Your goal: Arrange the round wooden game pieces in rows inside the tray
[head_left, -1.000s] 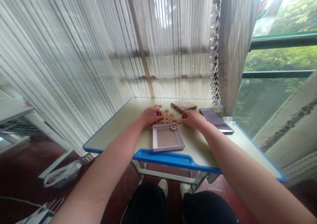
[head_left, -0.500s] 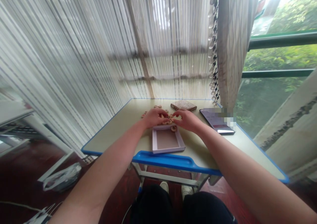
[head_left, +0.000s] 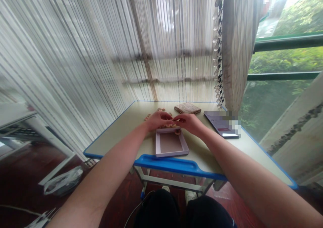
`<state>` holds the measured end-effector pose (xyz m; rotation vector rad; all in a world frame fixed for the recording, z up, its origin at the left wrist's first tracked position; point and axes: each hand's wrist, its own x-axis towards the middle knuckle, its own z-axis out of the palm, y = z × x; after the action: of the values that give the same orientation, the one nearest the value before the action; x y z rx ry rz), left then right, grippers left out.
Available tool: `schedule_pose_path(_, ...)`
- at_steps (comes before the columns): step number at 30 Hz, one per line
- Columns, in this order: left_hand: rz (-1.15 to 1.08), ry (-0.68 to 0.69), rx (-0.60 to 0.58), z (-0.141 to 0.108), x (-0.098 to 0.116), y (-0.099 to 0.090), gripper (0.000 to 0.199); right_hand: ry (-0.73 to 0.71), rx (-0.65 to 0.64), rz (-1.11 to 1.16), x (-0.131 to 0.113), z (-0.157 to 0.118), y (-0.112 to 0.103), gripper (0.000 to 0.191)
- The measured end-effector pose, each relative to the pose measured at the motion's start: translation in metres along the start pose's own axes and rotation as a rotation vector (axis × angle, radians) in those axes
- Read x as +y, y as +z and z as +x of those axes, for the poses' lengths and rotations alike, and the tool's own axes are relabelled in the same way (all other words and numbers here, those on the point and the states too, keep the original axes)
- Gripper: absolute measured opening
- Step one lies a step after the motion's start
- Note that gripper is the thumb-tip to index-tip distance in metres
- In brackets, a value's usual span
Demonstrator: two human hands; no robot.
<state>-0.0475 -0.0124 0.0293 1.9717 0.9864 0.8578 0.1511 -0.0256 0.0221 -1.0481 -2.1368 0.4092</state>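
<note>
My left hand (head_left: 158, 120) and my right hand (head_left: 188, 121) meet over several round wooden pieces (head_left: 170, 125), which look like Chinese chess pieces. Fingers and thumbs of both hands are curled towards each other with the tips close together; what lies between them is mostly hidden. Just in front of the hands lies a shallow, open pinkish-white box (head_left: 172, 152). One round piece (head_left: 178, 131) is inside it, at the far right corner. More pieces (head_left: 161, 109) lie behind and to the left of my left hand.
A flat patterned box (head_left: 187, 108) lies at the back of the blue-edged desk (head_left: 113, 134). To the right is a dark tablet or phone (head_left: 220, 124). A blue pen groove (head_left: 168, 164) runs along the front edge. String curtains (head_left: 101, 53) hang behind.
My right hand has shifted slightly left towards my left hand. Its fingers have closed in, and the gap between the two hands has narrowed. The open box stays in place.
</note>
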Motion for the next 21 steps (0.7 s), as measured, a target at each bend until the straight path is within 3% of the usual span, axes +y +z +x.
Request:
schedule_pose_path(5, 0.185, -0.025, 0.124, -0.001, -0.003, -0.007, 0.047, 0.006, -0.052, -0.071, -0.008, -0.004, -0.016, 0.019)
schedule_pose_path(10, 0.293, -0.019, -0.037, -0.003, -0.004, -0.009, 0.047, 0.013, -0.195, -0.079, -0.009, -0.008, -0.023, 0.042)
schedule_pose_path(16, 0.333, 0.019, -0.131, -0.005, -0.001, -0.009, 0.041, -0.029, -0.3, -0.145, -0.008, -0.008, -0.023, 0.024)
schedule_pose_path(21, 0.39, 0.059, -0.132, -0.005, -0.001, -0.01, 0.032, -0.054, -0.326, -0.13, -0.011, -0.008, -0.024, 0.026)
